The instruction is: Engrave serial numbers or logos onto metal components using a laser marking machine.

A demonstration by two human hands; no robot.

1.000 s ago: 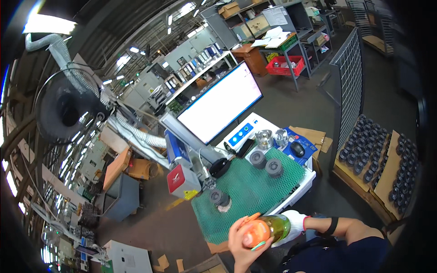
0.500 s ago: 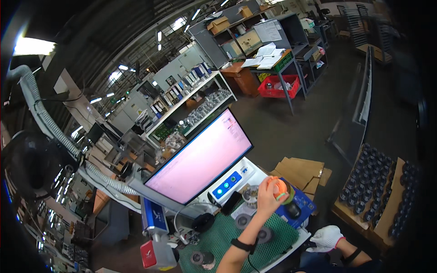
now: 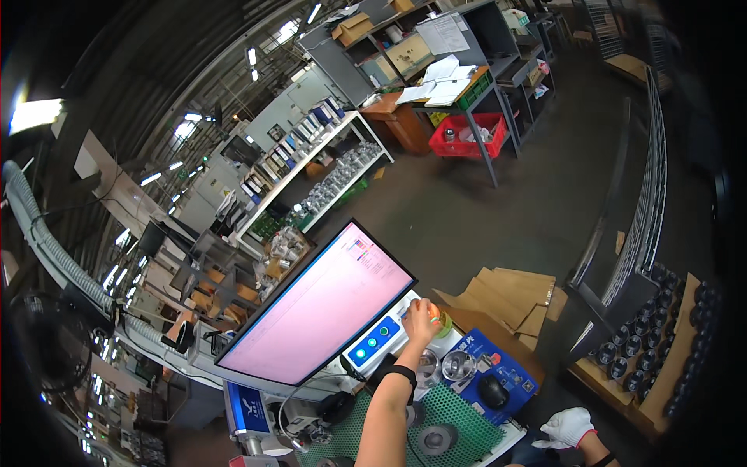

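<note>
My bare left hand (image 3: 420, 321) reaches past the lower right corner of the monitor, its fingers curled on an orange round piece (image 3: 434, 313). A yellow-green round thing (image 3: 445, 325) sits against the piece, partly covered by the hand. Two shiny round metal parts (image 3: 459, 365) stand just nearer to me, one partly behind my forearm. A dark grey ring-shaped part (image 3: 436, 440) lies on the green mesh mat (image 3: 475, 424). My right hand (image 3: 566, 428), in a white glove, rests low beside the bench, holding nothing visible, its thumb apart from the fingers.
A monitor (image 3: 319, 303) stands behind a blue button panel (image 3: 373, 342). The black mouse (image 3: 492, 392) lies on a blue pad (image 3: 506, 366). Flattened cardboard (image 3: 506, 303) is behind the bench. At right, many dark round parts (image 3: 634, 342) fill a tray beside a metal rack (image 3: 642, 210).
My left hand has moved left and away with the orange piece, toward the monitor's corner. Both shiny metal parts now show. The view has shifted; my gloved hand stays low.
</note>
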